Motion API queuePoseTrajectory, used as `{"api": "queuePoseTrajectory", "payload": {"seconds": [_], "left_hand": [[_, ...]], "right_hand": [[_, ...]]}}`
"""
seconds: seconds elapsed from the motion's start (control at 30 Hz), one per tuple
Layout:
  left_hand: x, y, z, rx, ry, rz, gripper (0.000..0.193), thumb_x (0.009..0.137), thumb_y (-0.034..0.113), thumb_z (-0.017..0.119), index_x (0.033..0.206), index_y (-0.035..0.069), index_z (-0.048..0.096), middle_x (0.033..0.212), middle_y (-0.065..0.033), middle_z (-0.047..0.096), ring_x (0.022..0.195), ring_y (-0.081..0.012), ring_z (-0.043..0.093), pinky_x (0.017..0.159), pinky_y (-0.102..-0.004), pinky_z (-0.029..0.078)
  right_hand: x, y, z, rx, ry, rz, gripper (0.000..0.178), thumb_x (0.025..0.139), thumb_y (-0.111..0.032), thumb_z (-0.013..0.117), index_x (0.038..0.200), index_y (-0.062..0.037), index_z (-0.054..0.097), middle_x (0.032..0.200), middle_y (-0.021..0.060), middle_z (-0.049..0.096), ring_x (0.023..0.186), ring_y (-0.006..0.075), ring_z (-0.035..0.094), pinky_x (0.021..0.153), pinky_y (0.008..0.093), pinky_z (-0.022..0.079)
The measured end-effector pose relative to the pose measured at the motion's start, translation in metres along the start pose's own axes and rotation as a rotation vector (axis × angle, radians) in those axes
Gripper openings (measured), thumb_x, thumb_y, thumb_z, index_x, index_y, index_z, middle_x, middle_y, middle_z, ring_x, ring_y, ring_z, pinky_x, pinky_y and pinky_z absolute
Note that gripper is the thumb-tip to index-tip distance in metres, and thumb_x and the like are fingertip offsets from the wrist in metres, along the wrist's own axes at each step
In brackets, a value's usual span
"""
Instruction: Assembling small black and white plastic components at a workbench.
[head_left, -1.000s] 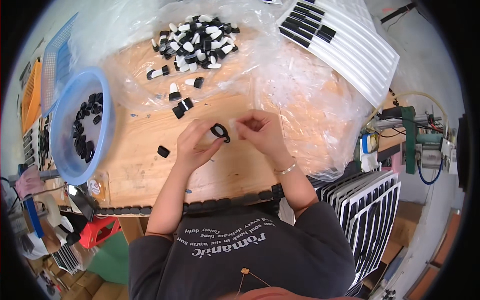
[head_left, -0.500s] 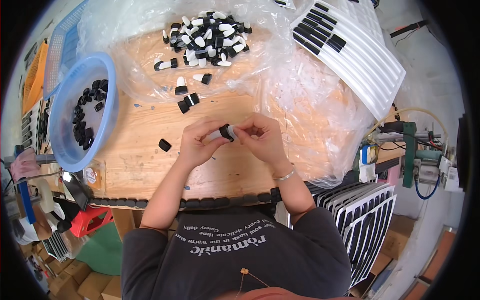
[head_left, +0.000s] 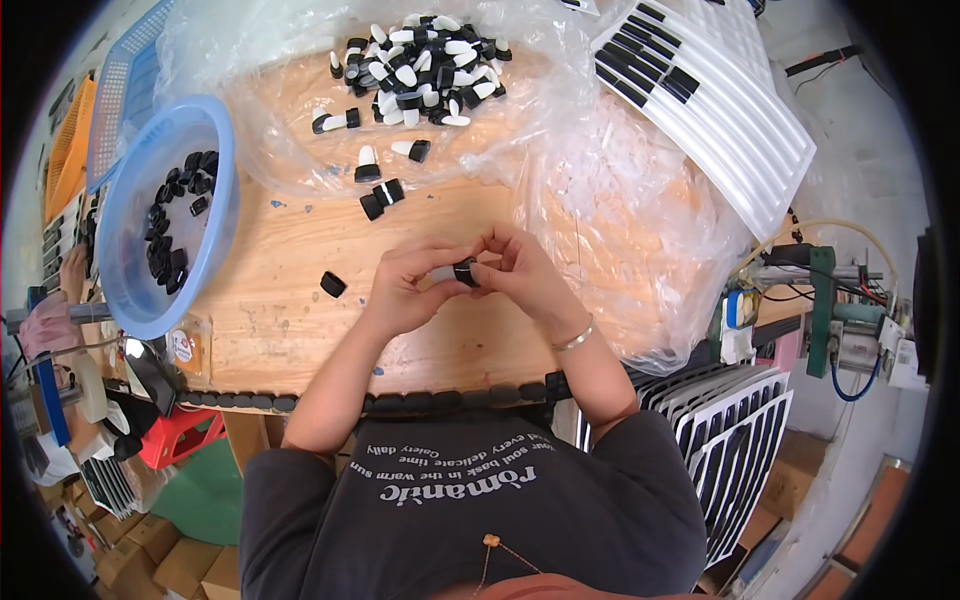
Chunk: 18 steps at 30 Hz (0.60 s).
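Observation:
Over the middle of the wooden table (head_left: 300,350), my left hand (head_left: 408,288) and my right hand (head_left: 520,272) meet at a small black plastic piece (head_left: 464,271). Both hands are closed, pinching it from either side with thumbs and fingers. The fingertips cover most of the piece. A loose black piece (head_left: 333,284) lies to the left of my left hand. Farther off are a black piece with a white tab (head_left: 367,164), another lying on its side (head_left: 412,150), and a pair of black pieces (head_left: 381,199).
A heap of black-and-white pieces (head_left: 425,75) lies on crumpled clear plastic (head_left: 630,230). At left stands a blue basin (head_left: 226,190) of black pieces; beyond it, another person's hand (head_left: 73,272). White slotted trays (head_left: 740,150) lie far right, with a clamp-like fixture (head_left: 822,310) nearer.
The white part that showed between my hands is now mostly hidden, and my fingers have closed in around the black piece. Another person's hand has appeared at the far left.

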<state>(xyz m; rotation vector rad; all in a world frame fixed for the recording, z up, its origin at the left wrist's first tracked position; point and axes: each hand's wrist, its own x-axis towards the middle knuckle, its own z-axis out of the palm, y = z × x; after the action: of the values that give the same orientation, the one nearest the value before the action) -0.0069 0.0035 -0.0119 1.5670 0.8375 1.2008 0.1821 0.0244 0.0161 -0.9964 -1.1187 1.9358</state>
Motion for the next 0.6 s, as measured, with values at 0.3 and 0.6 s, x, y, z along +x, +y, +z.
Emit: {"api": "queuePoseTrajectory", "payload": {"seconds": [0.3,0.6], "left_hand": [[0.006,0.006,0.005,0.245,0.092,0.031,0.04,0.068,-0.008,0.071,0.106,0.005,0.066,0.095,-0.0104,0.065,0.085,-0.0198,0.064,0.075,-0.028,0.05],[0.004,0.0,-0.007,-0.217,0.087,-0.541,0.016,0.084,0.011,0.067,0.091,-0.004,0.065,0.072,-0.0049,0.065,0.059,-0.0073,0.058,0.052,-0.0196,0.046]], "right_hand": [[0.006,0.001,-0.001,0.008,0.011,-0.01,0.02,0.084,-0.008,0.066,0.101,-0.001,0.058,0.092,0.0053,0.061,0.079,0.0112,0.062,0.063,0.0232,0.054],[0.01,0.004,-0.003,-0.032,0.15,-0.189,0.02,0.088,-0.012,0.063,0.098,0.0046,0.062,0.08,0.0085,0.066,0.065,0.0121,0.064,0.059,0.0228,0.052]]}}
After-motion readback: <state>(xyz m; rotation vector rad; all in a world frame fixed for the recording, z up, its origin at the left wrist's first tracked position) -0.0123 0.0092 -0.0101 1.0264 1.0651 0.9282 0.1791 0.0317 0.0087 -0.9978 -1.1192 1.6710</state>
